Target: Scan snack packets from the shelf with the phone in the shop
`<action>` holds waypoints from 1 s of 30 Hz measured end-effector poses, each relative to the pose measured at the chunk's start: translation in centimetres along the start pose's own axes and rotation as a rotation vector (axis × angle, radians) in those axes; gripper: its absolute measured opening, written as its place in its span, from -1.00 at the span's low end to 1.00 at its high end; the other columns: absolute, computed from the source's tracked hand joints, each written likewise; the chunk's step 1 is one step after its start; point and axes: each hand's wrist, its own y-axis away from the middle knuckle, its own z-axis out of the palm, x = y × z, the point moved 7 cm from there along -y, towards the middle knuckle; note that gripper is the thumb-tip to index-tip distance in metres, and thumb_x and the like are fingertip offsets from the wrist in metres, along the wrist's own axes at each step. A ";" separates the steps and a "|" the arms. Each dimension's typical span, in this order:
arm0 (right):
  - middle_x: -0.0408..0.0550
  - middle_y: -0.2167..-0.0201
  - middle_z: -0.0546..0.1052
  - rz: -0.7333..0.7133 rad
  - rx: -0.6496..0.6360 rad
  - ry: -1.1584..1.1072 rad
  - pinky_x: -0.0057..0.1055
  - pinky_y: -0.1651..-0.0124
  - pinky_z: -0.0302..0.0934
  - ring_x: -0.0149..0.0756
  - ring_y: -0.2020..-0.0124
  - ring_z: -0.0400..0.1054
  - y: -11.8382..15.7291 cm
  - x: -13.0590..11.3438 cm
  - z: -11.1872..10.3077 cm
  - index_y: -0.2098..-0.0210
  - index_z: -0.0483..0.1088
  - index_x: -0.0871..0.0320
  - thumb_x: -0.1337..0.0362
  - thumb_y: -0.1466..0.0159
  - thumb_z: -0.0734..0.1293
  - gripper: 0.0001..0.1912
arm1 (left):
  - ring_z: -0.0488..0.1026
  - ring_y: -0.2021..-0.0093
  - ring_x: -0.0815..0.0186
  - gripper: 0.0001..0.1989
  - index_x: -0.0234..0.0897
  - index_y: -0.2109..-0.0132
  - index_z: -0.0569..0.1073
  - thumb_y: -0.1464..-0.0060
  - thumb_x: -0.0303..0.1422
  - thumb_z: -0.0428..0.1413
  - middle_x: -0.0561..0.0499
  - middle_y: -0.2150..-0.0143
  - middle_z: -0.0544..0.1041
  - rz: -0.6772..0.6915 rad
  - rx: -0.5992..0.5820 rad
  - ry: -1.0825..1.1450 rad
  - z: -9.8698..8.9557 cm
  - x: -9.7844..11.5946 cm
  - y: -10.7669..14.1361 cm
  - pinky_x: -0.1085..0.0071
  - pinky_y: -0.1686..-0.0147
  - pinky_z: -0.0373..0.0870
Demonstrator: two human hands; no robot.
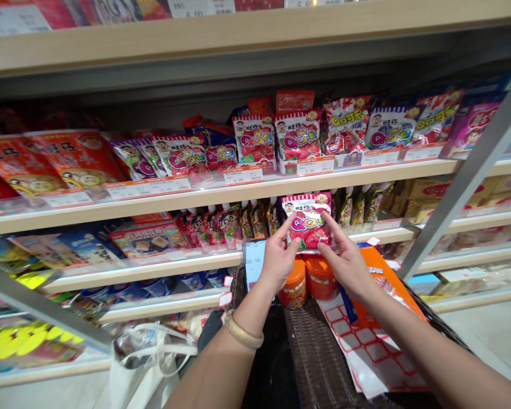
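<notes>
Between both hands, in the head view, is a small bag of gummy candy (310,222) with strawberries printed on its front. My left hand (280,253) pinches its left edge, with the thumb at the lower corner. On the other edge, my right hand (344,255) grips it the same way. The bag is held upright, front towards me. Just below are two orange-lidded jars, a left jar (293,284) and a right jar (321,277), in a dark woven basket (309,352). A phone (254,264) showing a timer stands partly behind my left hand.
Similar candy bags (298,136) line the shelf (221,193) ahead, above price tags. Spouted pouches (230,222) stand one shelf lower. An orange package (387,278) lies in the basket's right side. A white tote bag (140,369) is at lower left. A metal post (464,176) slants at right.
</notes>
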 end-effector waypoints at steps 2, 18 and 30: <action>-0.18 -0.41 0.14 -0.005 0.004 -0.005 -0.03 -0.45 -0.09 -0.11 -0.41 0.03 0.0 0.0 0.0 -0.37 0.09 -0.14 0.24 -0.28 0.32 -0.30 | 0.34 -0.29 0.06 -0.37 -0.21 -0.25 0.38 -0.03 -0.26 0.29 -0.12 -0.28 0.42 -0.007 -0.008 0.002 0.1 0.0 0.0 0.10 -0.31 0.22; -0.03 -0.33 0.29 0.015 0.039 -0.102 0.00 -0.30 0.21 -0.07 -0.25 0.30 0.1 0.4 0.1 -0.42 -0.12 -0.14 0.25 -0.26 0.34 -0.16 | 0.31 -0.31 0.10 -0.42 -0.21 -0.24 0.39 -0.07 -0.28 0.25 -0.10 -0.31 0.39 0.026 -0.023 -0.053 0.2 0.2 0.0 0.15 -0.33 0.19; -0.02 0.08 0.58 0.132 0.183 -0.208 -0.11 0.00 0.42 -0.12 0.09 0.51 0.0 1.6 -0.7 0.05 0.30 0.04 0.16 -0.12 0.44 -0.56 | 0.39 -0.24 0.15 -0.45 -0.18 -0.24 0.39 -0.08 -0.44 0.14 -0.10 -0.27 0.41 0.022 -0.037 -0.118 0.6 0.3 0.2 0.20 -0.27 0.29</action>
